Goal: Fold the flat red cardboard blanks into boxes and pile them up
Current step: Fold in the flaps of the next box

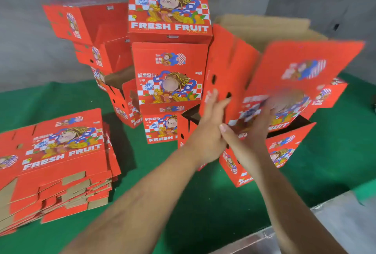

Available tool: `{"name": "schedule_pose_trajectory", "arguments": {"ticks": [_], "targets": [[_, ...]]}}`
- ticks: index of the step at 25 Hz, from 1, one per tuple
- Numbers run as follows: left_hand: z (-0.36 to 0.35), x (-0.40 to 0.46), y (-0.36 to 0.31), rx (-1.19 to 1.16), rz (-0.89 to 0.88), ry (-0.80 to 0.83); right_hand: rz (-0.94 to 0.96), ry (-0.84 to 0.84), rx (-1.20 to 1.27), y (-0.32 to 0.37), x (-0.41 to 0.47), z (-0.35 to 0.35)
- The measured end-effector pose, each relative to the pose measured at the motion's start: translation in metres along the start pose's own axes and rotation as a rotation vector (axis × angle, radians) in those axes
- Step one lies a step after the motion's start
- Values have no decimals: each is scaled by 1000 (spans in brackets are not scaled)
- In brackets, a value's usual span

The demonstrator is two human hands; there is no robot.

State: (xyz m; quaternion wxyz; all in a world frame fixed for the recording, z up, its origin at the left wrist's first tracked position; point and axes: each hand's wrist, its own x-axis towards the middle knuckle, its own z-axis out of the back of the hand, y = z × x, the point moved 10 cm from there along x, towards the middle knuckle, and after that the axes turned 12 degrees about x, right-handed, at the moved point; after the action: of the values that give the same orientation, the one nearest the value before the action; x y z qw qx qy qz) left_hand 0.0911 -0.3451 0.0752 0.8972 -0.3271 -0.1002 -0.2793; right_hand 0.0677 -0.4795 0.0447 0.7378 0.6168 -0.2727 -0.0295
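head view: half-folded red box [284,82], printed "fresh fruit", brown inside, tilted over the green table [203,203] right of the pile of boxes [168,50]; left hand [211,123] and right hand [252,131] press flat, fingers straight.

Even, bright light overhead; soft shadows fall right of the flat stack [55,164]. The box being folded [295,82] and right hand [258,129] smear with motion blur. Edges bow outward, wide-angle.
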Motion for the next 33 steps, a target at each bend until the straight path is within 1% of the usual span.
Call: {"name": "schedule_pose_trajectory", "arguments": {"ticks": [1, 2, 3, 4, 6, 7, 8, 9, 10, 11, 12, 14, 15, 17, 20, 22, 24, 29, 33], "targets": [[-27, 5, 7, 32, 3, 280, -20, -5, 15, -10, 6, 1], [-48, 0, 16, 21, 24, 497, -60, -18, 13, -23, 15, 6], [-59, -6, 24, -47, 60, 589, -106, -22, -5, -36, 27, 11], [-63, -10, 32, -152, 127, 570, -140, -13, -40, -46, 40, 17], [-68, -19, 52, -336, 287, 436, -211, -34, -96, -63, 57, 29], [-72, -25, 57, -384, 341, 395, -260, -93, -99, -68, 61, 34], [-74, -30, 62, -422, 385, 364, -300, -187, -84, -71, 59, 38], [-74, -34, 66, -469, 423, 319, -301, -298, -50, -68, 51, 39], [-70, -36, 71, -512, 457, 257, -253, -391, -6, -60, 40, 37], [-62, -38, 76, -547, 493, 182, -171, -427, 19, -50, 27, 28], [-54, -41, 83, -580, 537, 105, -88, -408, 20, -44, 15, 12], [-40, -51, 99, -640, 621, -24, -32, -295, 11, -46, -4, -25], [-34, -57, 107, -666, 659, -72, -65, -250, 42, -52, -13, -40], [-26, -70, 124, -697, 733, -124, -157, -232, 148, -68, -20, -58], [-23, -82, 143, -699, 799, -130, -261, -283, 223, -86, -24, -59], [-28, -81, 150, -714, 805, -107, -356, -297, 219, -93, -28, -62], [-33, -78, 149, -729, 792, -67, -384, -252, 184, -91, -36, -75], [-38, -74, 151, -720, 774, 32, -377, -107, 126, -83, -41, -119], [-30, -87, 174, -739, 817, 38, -445, -97, 119, -89, -53, -141]]}}
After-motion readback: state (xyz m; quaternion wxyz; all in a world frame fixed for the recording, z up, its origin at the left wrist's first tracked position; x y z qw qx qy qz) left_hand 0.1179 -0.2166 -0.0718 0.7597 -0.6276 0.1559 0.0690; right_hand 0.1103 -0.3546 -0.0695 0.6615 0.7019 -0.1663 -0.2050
